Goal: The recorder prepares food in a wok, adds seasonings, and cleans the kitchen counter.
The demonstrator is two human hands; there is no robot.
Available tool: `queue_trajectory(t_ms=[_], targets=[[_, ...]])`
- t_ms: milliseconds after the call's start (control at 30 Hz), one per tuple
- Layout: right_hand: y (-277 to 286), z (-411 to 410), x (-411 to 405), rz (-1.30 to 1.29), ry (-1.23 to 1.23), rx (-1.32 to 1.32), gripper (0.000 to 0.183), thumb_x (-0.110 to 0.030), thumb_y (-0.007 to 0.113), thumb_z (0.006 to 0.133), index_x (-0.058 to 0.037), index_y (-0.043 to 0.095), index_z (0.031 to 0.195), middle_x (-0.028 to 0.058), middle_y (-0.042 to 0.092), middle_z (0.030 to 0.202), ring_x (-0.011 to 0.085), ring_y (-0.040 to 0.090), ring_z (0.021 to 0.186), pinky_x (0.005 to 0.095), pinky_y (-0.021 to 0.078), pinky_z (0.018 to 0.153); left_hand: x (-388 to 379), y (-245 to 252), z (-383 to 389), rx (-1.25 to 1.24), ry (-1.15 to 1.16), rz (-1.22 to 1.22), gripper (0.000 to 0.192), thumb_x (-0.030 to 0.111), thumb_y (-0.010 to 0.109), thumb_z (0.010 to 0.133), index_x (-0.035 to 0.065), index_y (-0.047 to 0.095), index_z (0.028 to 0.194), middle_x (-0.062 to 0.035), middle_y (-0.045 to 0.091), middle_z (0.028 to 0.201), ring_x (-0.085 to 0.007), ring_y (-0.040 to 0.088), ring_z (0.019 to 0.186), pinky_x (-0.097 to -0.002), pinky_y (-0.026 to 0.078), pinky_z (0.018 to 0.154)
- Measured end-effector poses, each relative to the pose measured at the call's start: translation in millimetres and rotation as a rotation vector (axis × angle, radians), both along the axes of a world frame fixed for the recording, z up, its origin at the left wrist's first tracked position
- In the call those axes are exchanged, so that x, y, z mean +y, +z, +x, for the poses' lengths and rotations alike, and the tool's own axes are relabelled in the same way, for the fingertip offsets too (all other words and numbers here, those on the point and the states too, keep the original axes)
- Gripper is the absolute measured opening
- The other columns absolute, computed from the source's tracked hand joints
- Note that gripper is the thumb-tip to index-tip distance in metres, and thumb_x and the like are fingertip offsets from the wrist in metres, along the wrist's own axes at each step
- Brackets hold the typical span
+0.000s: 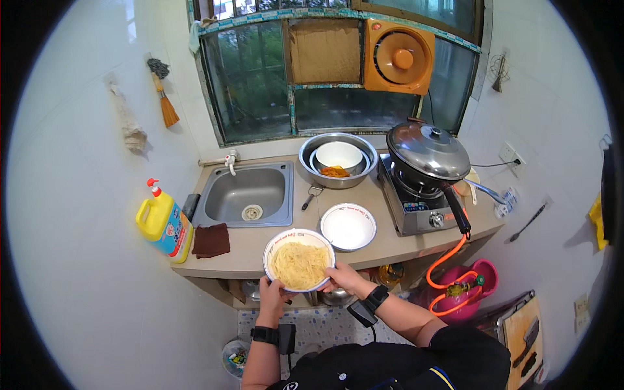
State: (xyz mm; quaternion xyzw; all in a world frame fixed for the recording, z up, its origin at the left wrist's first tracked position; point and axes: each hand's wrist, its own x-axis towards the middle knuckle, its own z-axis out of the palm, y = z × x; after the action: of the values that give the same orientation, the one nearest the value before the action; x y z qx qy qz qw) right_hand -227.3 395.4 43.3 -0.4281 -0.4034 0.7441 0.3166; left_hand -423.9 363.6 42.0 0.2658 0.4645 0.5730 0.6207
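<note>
A white bowl of pale yellow shreds, perhaps shredded potato, is held between both hands at the counter's front edge. My left hand grips its near left rim, thumb on top. On the near right rim, my right hand has its thumb over the edge and its fingers partly hidden underneath. Just behind to the right, a second white bowl with a printed rim sits on the counter. Farther back, a steel basin contains a white bowl and something orange-brown.
A lidded wok covers the gas stove, its handle jutting forward. Left are the sink, a brown cloth and a yellow detergent jug. A peeler lies mid-counter. An orange hose hangs by a pink bucket.
</note>
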Motion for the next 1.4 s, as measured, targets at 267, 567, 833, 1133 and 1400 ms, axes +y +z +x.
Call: queue_trajectory(t_ms=[267, 567, 833, 1133, 1400], targets=[[1.9, 32.5, -7.3, 0.052, -0.300, 0.080, 0.044, -0.008, 0.043, 0.079, 0.0000, 0.028, 0.120, 0.0140, 0.048, 0.107, 0.0207, 0.057, 0.085, 0.0311, 0.0514, 0.066, 47.7, 12.6, 20.6, -0.008, -0.292, 0.071, 0.041, 0.003, 0.042, 0.070, -0.0019, 0.027, 0.108, -0.0192, 0.048, 0.097, -0.0267, 0.057, 0.079, -0.0353, 0.052, 0.060], [3.6, 126.2, -140.8, 0.148, -0.848, 0.290, 0.045, -0.007, 0.045, 0.075, -0.0081, 0.034, 0.119, 0.0082, 0.044, 0.117, 0.0222, 0.047, 0.104, 0.0417, 0.0408, 0.083, 24.1, 1.2, 168.8, -0.105, -0.893, -0.042, 0.040, 0.006, 0.048, 0.072, -0.0007, 0.029, 0.107, -0.0182, 0.046, 0.102, -0.0261, 0.056, 0.082, -0.0377, 0.051, 0.063], [-9.6, 161.7, -316.3, 0.174, -1.547, 0.089, 0.031, -0.015, 0.051, 0.072, -0.0099, 0.047, 0.102, 0.0040, 0.054, 0.097, 0.0165, 0.053, 0.081, 0.0351, 0.0448, 0.071, -82.7, -0.9, 297.1, -0.207, -1.515, -0.186, 0.039, 0.010, 0.046, 0.076, 0.0043, 0.026, 0.109, -0.0128, 0.043, 0.103, -0.0215, 0.053, 0.088, -0.0388, 0.050, 0.069], [-16.7, 144.1, -441.8, 0.194, -1.943, 0.111, 0.042, -0.020, 0.051, 0.070, -0.0074, 0.046, 0.110, 0.0070, 0.053, 0.107, 0.0214, 0.050, 0.097, 0.0381, 0.0417, 0.081, -195.0, -29.7, 364.3, -0.135, -2.128, -0.141, 0.055, 0.019, 0.051, 0.073, 0.0076, 0.025, 0.121, -0.0107, 0.036, 0.119, -0.0254, 0.040, 0.108, -0.0532, 0.036, 0.082], [-46.3, 173.8, -461.9, 0.123, -2.142, 0.166, 0.047, -0.021, 0.053, 0.069, -0.0052, 0.043, 0.112, 0.0099, 0.049, 0.109, 0.0226, 0.048, 0.097, 0.0385, 0.0403, 0.084, -196.5, -17.6, 367.6, 0.013, -2.172, -0.088, 0.073, 0.021, 0.052, 0.073, 0.0081, 0.010, 0.131, -0.0151, 0.038, 0.116, -0.0279, 0.044, 0.100, -0.0373, 0.043, 0.078]])
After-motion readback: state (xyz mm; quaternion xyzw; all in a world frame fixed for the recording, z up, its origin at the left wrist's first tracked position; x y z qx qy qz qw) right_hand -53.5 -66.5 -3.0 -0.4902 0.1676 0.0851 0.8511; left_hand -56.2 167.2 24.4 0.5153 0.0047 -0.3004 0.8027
